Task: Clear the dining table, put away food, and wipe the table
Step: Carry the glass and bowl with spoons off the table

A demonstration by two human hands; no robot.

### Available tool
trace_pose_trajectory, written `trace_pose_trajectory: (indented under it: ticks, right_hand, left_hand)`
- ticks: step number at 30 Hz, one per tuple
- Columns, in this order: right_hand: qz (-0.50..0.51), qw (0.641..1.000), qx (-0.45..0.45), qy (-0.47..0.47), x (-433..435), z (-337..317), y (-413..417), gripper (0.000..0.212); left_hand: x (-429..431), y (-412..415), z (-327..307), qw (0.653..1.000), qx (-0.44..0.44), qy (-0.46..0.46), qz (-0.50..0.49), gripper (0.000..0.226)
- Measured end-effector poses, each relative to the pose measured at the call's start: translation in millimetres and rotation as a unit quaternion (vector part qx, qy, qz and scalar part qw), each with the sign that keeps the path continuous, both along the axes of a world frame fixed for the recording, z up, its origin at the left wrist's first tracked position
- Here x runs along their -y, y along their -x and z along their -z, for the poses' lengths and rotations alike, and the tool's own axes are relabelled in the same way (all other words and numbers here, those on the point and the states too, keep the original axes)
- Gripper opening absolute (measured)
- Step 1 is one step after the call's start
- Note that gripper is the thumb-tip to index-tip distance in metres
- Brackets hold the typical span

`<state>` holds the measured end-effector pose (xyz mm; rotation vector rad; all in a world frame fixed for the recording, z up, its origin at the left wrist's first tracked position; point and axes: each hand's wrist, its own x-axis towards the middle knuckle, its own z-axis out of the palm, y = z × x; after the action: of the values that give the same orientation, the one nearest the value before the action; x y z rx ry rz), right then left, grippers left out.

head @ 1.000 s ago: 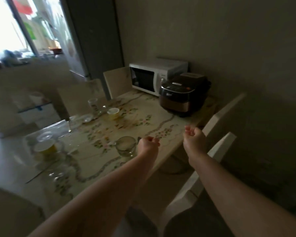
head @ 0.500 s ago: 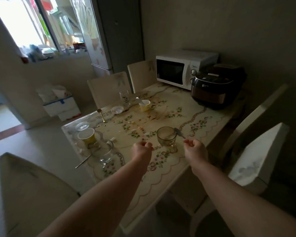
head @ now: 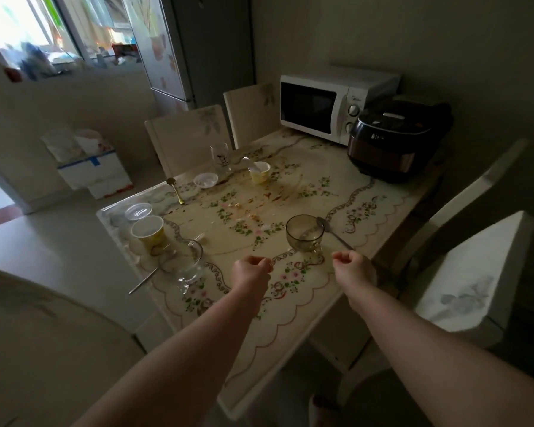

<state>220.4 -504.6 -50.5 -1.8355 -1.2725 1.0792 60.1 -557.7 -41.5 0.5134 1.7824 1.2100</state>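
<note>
White microwave [head: 313, 110] just beside black rice cooker [head: 392, 143], fridge [head: 167, 57], boxes [head: 96, 171] on floor

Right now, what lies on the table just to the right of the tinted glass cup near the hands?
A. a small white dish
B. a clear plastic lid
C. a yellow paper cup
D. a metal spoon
D: a metal spoon lies beside the tinted glass cup, its bowl by the cup's rim and its handle pointing toward the right hand.
</note>
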Motion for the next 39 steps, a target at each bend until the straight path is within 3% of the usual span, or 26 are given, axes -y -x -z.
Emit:
trace_pose_trajectory:
  ticks: [9,22,27,39]
  right_hand:
    - [-0.022,0.998,0.044,0.044,-75.8,32.2,-10.5,0.019]
    - [-0.18,0.941,0.276,0.071,-198.5,86.4,-30.7,0.027]
    - [-0.217,0.913,0.339,0.07,-206.0,96.4,-36.0,0.031]
    - [-0.202,0.885,0.399,0.127,-205.7,94.5,-30.8,0.033]
  left_hand:
    - [-51.0,5.7,25.5,0.998,-0.013,0.046,-0.028,0.017]
    - [-145.7,-3.4,41.5,0.992,-0.04,0.091,-0.081,0.011]
    - [-154.2,-5.2,48.7,0.989,-0.03,0.115,-0.094,0.013]
    - [-147.4,7.3,57.7,0.988,-0.003,0.112,-0.109,0.01]
